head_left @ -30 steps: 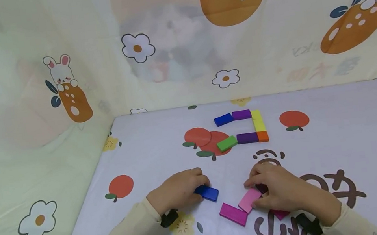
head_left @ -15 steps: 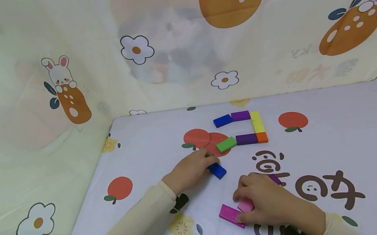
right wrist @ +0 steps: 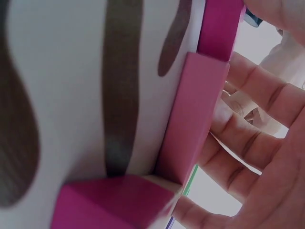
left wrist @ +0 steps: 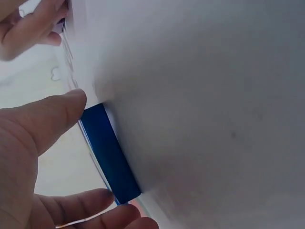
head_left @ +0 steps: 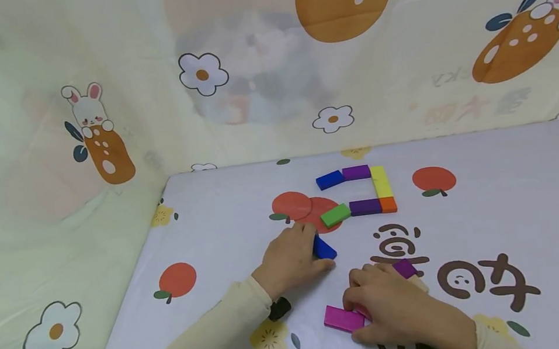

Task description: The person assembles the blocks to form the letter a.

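Note:
My left hand holds a blue block on the tabletop. In the left wrist view the thumb lies at one end of this blue block and the fingertips at the other. My right hand bends over a light pink block, mostly hidden in the head view. The right wrist view shows the light pink block with fingers along its side, end to end with a magenta block. That magenta block sticks out left of the hand. Another magenta block meets the pink one's lower end.
Farther back, joined blocks form a shape with an open left side: blue, purple, yellow, orange, dark purple and green. A purple block shows behind my right hand. A printed cloth wall rises behind.
My left hand has carried the blue block away from me and rightward, then turned it slightly. My right hand has shifted left with the light pink block, and the magenta block has turned a little.

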Motion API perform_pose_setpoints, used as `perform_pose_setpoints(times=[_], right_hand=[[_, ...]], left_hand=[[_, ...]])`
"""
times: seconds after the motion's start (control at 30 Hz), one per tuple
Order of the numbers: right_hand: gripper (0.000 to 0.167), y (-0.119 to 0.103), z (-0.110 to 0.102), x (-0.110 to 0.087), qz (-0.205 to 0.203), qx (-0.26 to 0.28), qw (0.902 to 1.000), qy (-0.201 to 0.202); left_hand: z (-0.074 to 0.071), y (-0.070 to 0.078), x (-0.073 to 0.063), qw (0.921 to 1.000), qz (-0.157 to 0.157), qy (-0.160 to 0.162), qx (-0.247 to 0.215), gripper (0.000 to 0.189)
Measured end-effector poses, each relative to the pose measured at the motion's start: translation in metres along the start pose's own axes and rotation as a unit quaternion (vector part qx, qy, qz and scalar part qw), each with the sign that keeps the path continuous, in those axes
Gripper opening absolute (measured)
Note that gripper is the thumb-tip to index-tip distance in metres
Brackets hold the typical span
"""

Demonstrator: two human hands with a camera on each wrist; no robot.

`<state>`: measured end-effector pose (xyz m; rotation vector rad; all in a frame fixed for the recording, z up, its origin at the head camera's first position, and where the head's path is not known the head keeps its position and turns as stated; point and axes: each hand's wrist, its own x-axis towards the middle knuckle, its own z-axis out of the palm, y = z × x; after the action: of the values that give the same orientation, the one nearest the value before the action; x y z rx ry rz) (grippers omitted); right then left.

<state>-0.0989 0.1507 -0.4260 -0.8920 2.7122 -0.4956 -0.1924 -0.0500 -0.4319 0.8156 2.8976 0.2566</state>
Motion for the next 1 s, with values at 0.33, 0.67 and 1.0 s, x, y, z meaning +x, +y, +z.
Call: perform_pose_setpoints(times=[0.33,0.67,1.0], right_hand=[[0.027,-0.004,0.0,-0.002,0.012,-0.022,0.9997,-0.001],[0.025,-0.002,-0.002,-0.013,0.028,-0.035,0.999,0.0],[0.022,0.008,-0.016,-0.008,0.056,-0.016,0.9976,0.038]], left_hand=[[-0.001,-0.005,0.006,0.9998,0.009,-0.014,0.012,0.066],[-0.004,-0.01,0.008,0.9991,0.037,-0.013,0.016,0.059],[-0.003,-0.01,0.009,0.9994,0.031,-0.017,0.0,0.063]])
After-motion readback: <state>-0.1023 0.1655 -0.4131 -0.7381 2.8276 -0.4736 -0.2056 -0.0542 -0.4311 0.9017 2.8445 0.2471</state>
